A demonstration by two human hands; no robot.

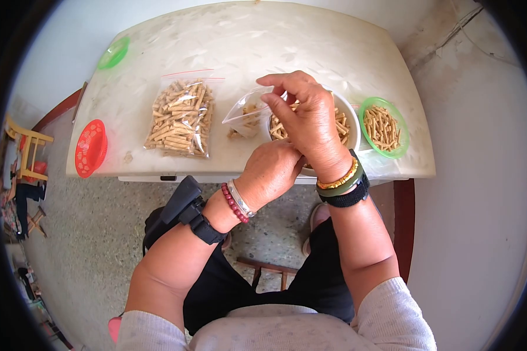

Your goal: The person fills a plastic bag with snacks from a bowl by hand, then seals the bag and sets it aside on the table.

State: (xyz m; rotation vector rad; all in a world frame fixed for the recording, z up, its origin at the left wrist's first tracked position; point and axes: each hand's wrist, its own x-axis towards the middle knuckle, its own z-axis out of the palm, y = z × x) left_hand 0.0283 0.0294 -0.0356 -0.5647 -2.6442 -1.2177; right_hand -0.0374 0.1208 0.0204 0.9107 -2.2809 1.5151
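My right hand (pixel 310 114) is raised over a white bowl (pixel 355 126) of short tan sticks (pixel 341 124). Its thumb and index finger are apart, with no thing visible between their tips. Just left of these fingertips stands a clear plastic zip bag (pixel 242 114) with a few tan pieces at its bottom. My left hand (pixel 273 169) is closed in front of the bowl, close under the right wrist. Its curled fingers are mostly hidden, so what they hold, if anything, does not show.
A full zip bag of sticks (pixel 181 120) lies to the left. A green basket (pixel 405 138) with sticks sits at the right. A red basket (pixel 91 149) is at the left edge, and a green lid-like dish (pixel 113 54) at the far left corner. A wall (pixel 468 175) borders the right.
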